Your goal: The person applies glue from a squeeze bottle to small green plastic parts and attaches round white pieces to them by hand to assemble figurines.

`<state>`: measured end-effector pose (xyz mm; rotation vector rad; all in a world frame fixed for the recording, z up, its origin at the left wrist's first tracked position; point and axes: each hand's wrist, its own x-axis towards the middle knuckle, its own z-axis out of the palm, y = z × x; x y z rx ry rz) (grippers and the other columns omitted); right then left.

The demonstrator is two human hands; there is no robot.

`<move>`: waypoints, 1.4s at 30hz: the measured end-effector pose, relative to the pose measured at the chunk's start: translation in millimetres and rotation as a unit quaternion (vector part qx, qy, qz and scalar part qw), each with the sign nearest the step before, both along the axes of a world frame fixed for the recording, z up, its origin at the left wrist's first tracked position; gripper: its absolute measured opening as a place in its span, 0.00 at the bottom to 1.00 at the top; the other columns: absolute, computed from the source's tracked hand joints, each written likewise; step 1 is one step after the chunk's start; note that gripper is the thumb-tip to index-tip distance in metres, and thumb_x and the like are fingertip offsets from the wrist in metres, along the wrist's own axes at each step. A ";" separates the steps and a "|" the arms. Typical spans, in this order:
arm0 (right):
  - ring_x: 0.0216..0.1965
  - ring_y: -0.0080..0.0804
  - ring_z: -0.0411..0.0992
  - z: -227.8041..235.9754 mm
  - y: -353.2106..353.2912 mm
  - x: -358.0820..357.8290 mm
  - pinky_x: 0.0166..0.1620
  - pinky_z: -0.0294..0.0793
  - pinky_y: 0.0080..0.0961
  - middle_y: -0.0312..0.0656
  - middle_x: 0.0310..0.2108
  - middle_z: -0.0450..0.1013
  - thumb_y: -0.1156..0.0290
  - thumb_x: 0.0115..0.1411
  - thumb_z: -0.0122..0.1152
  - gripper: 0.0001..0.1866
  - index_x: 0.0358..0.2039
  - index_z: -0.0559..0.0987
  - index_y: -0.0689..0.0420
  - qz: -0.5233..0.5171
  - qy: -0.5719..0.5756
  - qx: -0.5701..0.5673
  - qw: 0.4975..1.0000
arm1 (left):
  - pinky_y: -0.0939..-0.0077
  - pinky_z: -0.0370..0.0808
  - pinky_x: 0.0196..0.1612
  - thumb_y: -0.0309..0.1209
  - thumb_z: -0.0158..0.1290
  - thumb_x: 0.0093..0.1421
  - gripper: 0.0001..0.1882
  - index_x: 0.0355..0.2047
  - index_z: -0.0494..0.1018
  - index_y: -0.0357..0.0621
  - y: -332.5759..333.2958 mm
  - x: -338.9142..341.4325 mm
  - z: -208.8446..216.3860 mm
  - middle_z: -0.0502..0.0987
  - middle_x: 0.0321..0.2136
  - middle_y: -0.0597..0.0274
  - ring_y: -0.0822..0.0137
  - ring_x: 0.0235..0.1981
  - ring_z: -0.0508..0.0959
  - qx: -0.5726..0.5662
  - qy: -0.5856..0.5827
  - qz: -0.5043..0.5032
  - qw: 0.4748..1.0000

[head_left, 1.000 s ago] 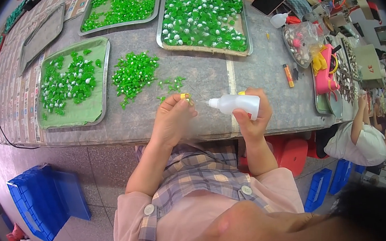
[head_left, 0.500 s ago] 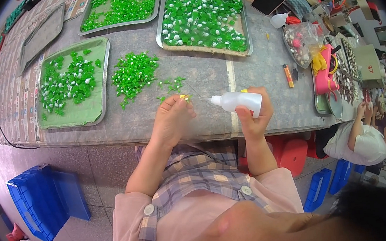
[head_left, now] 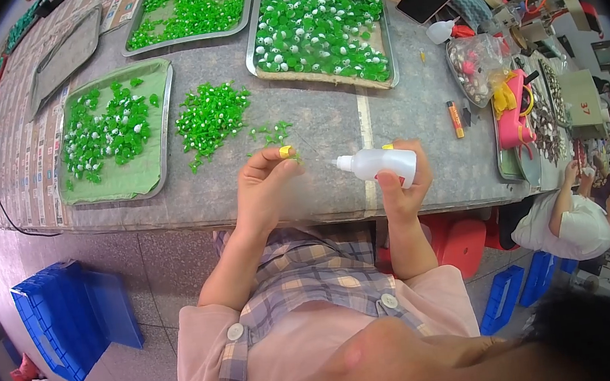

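Observation:
My left hand [head_left: 263, 188] pinches a small green piece [head_left: 294, 158] between fingertips, one fingertip wearing a yellow cap. My right hand [head_left: 403, 183] grips a white squeeze bottle [head_left: 377, 164] lying sideways, its nozzle pointing left toward the pinched piece, a short gap between them. Both hands hover over the near edge of the grey table [head_left: 327, 124]. A loose pile of green pieces [head_left: 210, 118] lies just beyond my left hand.
A tray lined with green cloth [head_left: 114, 137] holds green pieces at left; two metal trays [head_left: 320, 27] of green pieces sit further back. Clutter, a pink tool [head_left: 511, 118] and an orange lighter [head_left: 455, 119] lie at right. Another person [head_left: 575, 216] sits at right. Blue crates [head_left: 71, 315] stand on the floor.
The bottle's nozzle has moved left, closer to my left hand. My left hand stays in about the same spot with its pinched piece.

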<state>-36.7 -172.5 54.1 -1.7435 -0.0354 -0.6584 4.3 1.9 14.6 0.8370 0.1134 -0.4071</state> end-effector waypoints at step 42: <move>0.20 0.31 0.64 1.3 -72.8 106.1 0.25 0.63 0.23 0.39 0.18 0.66 0.68 0.39 0.58 0.12 0.25 0.71 0.59 -0.043 0.120 -0.281 0.951 | 0.79 0.70 0.31 0.22 0.48 0.47 0.06 0.28 0.67 0.40 -5.3 4.6 -1.8 0.71 0.24 0.64 0.74 0.24 0.71 -0.015 -0.009 0.028 0.999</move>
